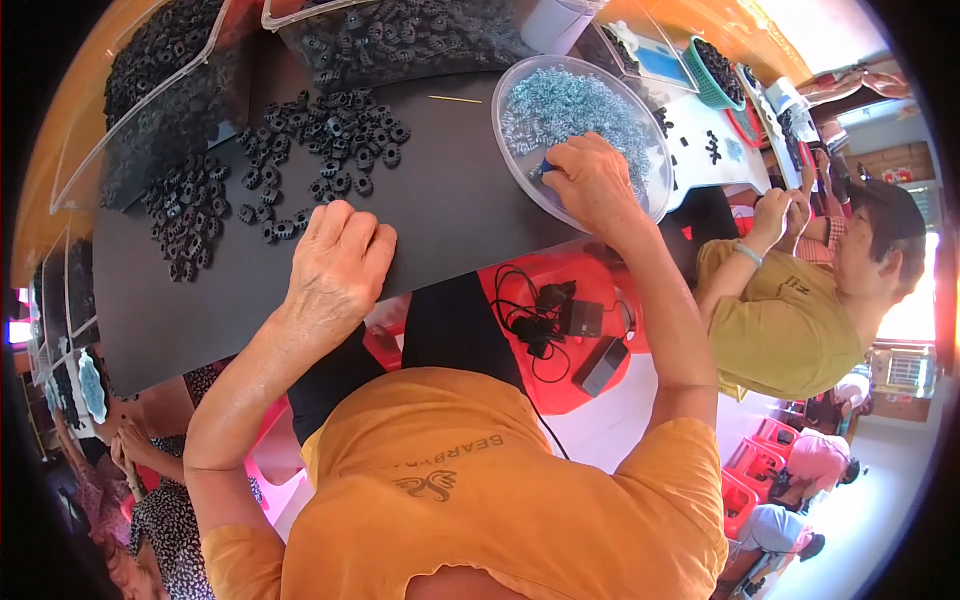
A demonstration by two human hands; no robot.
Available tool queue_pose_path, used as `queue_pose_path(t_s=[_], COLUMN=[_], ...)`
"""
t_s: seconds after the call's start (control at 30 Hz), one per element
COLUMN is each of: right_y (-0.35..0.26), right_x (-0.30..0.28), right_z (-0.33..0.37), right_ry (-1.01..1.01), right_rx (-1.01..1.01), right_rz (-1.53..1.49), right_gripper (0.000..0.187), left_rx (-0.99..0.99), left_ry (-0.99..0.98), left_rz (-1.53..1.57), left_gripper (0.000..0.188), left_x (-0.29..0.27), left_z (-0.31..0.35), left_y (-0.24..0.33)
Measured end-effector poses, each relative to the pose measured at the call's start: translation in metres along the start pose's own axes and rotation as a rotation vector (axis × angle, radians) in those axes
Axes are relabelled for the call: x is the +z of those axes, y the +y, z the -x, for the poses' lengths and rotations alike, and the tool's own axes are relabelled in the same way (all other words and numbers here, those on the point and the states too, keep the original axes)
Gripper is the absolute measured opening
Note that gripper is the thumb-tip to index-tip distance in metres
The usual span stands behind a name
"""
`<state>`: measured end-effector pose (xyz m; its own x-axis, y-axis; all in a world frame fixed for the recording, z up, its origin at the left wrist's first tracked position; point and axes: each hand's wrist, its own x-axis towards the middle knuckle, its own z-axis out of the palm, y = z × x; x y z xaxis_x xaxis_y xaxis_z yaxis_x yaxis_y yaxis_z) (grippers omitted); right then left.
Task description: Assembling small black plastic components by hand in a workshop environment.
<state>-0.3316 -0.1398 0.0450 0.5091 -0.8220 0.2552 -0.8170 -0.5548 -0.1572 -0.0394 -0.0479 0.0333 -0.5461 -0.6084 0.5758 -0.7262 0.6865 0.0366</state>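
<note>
Where right hand (592, 180) reaches, one round tub (657, 187)

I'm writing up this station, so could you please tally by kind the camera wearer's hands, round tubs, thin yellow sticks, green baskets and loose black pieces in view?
Left hand: 1
Right hand: 1
Round tub: 1
Thin yellow stick: 1
Green basket: 1
Total: 5, leaving out the loose black pieces, too heaped to count.

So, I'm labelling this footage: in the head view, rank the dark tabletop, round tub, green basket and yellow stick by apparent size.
1. Dark tabletop
2. Round tub
3. Green basket
4. Yellow stick
The basket sits farther off; true size unsure.
</note>
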Motion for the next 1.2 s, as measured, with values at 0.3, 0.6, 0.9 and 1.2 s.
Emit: queue_pose_path(t_s=[0.3, 0.6, 0.9, 1.2], right_y=[-0.008, -0.019, -0.077, -0.149], right_x=[-0.007, -0.021, -0.005, 0.009], right_z=[0.001, 0.008, 0.012, 0.007], right_ry=[0.059, 0.229, 0.307, 0.042], right_rx=[0.109, 0.183, 0.248, 0.267], right_rz=[-0.015, -0.151, -0.646, -1.138], right_gripper=[0.013, 0.01, 0.013, 0.014], left_rx=[-0.609, -0.895, -1.001, -1.104], left_ry=[0.128, 0.191, 0.24, 0.377], left_rz=[0.703, 1.29, 1.513, 1.489], left_gripper=[0.023, 0.019, 0.012, 0.012], left_x=[-0.016, -0.01, -0.016, -0.015], left_z=[0.004, 0.021, 0.015, 0.023], left_y=[0.01, 0.013, 0.019, 0.017])
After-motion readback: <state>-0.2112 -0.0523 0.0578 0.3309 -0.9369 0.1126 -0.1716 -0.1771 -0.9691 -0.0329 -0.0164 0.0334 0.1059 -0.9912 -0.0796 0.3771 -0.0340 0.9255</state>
